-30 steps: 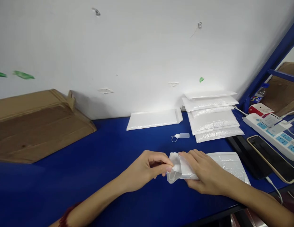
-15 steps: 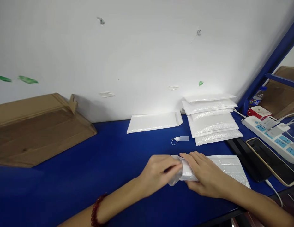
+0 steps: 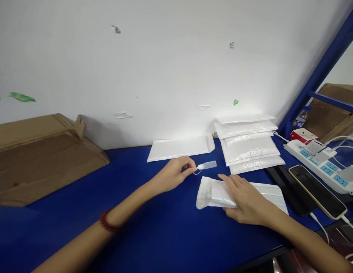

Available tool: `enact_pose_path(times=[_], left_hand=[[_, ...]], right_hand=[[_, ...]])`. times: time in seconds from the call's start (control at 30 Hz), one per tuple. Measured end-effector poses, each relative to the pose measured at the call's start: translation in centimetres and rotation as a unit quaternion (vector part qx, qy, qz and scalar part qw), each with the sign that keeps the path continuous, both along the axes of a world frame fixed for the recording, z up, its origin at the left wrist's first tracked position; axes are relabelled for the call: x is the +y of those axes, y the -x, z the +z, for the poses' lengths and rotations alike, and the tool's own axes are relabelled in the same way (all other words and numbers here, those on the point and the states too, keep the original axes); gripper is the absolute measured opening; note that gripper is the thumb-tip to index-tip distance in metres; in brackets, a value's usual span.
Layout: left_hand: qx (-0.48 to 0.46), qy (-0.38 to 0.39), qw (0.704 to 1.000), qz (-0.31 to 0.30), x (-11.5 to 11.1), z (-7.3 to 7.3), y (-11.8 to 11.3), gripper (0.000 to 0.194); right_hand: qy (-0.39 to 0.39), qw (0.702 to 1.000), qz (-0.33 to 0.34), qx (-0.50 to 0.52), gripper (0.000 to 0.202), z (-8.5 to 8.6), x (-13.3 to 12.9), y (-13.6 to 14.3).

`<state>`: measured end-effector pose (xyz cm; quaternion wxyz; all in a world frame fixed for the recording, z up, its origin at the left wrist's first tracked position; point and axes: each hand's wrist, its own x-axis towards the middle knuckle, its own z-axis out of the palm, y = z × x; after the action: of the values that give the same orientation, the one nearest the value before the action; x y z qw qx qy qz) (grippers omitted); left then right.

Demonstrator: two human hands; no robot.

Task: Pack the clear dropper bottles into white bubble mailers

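My left hand [image 3: 179, 170] pinches the nozzle end of a small translucent dropper bottle [image 3: 209, 164], which has a thin loop strap at its cap. The bottle's body points right, over the blue table. My right hand [image 3: 241, 199] is wrapped round a white package in clear plastic [image 3: 218, 192], thumb on the near side and fingers over the top. The package's loose plastic end faces left. Under and beyond my right hand lies a flat white bubble mailer [image 3: 273, 194], partly hidden by it.
A stack of white bubble mailers [image 3: 251, 146] stands against the wall, with a single mailer [image 3: 179, 148] left of it. At right are a phone [image 3: 317, 191], a dark flat device [image 3: 291, 193] and a power strip [image 3: 321, 165] with cables. A cardboard box [image 3: 45, 163] is at left.
My left hand has let go of the package's plastic end and moved up and left to the dropper bottle, which is now slightly tilted. My right hand stays on the package.
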<state>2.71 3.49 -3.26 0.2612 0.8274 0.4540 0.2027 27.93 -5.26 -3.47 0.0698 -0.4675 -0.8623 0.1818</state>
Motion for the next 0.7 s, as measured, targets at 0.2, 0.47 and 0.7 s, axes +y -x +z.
enact_pose_path(times=[0.2, 0.47, 0.7], left_hand=[[0.029, 0.12, 0.99, -0.069, -3.6, 4.0, 2.8, 0.022], [-0.015, -0.072, 0.988, -0.136, -7.2, -0.1, -2.3, 0.022], [-0.053, -0.178, 0.979, -0.089, -8.8, -1.7, -3.8, 0.029]], right_hand=[[-0.002, 1.0, 0.021, 0.022, 0.078, -0.4, -0.1, 0.1], [0.059, 0.994, 0.033, 0.082, 0.083, 0.0, -0.6, 0.2], [0.015, 0.998, 0.045, 0.047, 0.085, -0.1, -1.2, 0.9]])
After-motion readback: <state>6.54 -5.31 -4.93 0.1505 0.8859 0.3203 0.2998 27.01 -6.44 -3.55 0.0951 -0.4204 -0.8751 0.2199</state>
